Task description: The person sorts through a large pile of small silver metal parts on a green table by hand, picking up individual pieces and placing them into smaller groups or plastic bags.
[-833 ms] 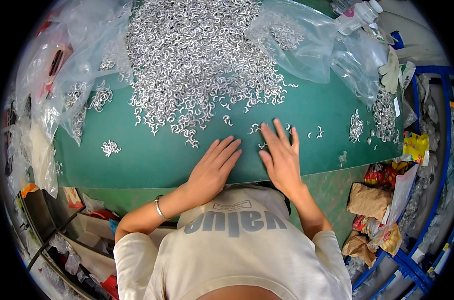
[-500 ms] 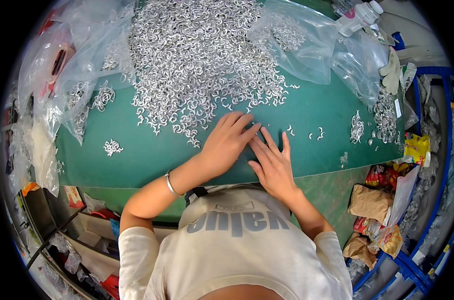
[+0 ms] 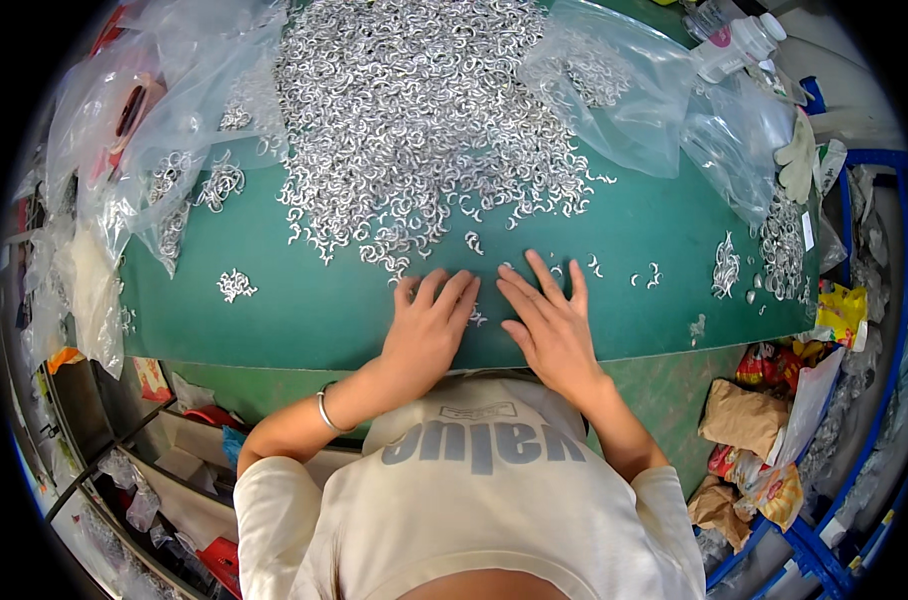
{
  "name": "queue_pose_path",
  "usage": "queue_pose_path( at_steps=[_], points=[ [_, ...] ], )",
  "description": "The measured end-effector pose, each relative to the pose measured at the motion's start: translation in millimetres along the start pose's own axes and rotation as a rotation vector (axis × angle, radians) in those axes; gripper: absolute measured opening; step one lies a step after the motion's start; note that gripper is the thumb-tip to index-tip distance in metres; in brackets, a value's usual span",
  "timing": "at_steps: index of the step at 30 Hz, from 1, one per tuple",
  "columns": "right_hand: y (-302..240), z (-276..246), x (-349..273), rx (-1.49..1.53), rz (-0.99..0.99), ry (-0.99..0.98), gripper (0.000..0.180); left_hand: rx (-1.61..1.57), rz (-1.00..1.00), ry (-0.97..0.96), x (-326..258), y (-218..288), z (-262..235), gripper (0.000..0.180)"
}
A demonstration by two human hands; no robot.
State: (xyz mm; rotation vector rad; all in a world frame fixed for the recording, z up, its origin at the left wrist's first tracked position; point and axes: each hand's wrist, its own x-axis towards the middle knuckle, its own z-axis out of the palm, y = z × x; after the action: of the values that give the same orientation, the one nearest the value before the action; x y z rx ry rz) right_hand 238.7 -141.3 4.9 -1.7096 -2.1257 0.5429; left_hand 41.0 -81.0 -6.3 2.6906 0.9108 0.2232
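Note:
A large heap of small silver crescent-shaped metal pieces (image 3: 414, 120) spreads over the far middle of the green table. My left hand (image 3: 424, 325) rests palm down near the front edge, its fingers slightly bent and apart, holding nothing visible. Beside its fingertips lie a few of the pieces (image 3: 476, 316), partly covered by the hand. To the right, my right hand (image 3: 552, 325) lies flat with fingers spread on the tabletop. A tiny cluster of pieces (image 3: 474, 242) sits just beyond the gap between both hands. Whatever is under the palms is hidden.
Small piles of silver pieces lie left (image 3: 237, 286) and right (image 3: 725, 266). Clear plastic bags (image 3: 614, 90) flank the heap. A white bottle (image 3: 739, 48) and a pale glove (image 3: 797, 160) are at the far right. Blue metal racking (image 3: 902, 230) stands beyond the table.
My left hand has drawn back to the left, away from my right hand, uncovering pieces between them. The right hand stays nearly in place. The view has shifted slightly.

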Motion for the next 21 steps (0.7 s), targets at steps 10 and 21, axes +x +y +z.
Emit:
queue_pose_path(
  at_steps=[10,21],
  points=[
    [15,-7,22,0.003,0.049,0.213,0.041,-0.166,-0.061,0.048,0,3,-4,0.061],
    [10,-2,26,0.059,-0.002,0.150,0.042,-0.154,-0.020,0.155,19,-13,9,0.061]
  ],
)
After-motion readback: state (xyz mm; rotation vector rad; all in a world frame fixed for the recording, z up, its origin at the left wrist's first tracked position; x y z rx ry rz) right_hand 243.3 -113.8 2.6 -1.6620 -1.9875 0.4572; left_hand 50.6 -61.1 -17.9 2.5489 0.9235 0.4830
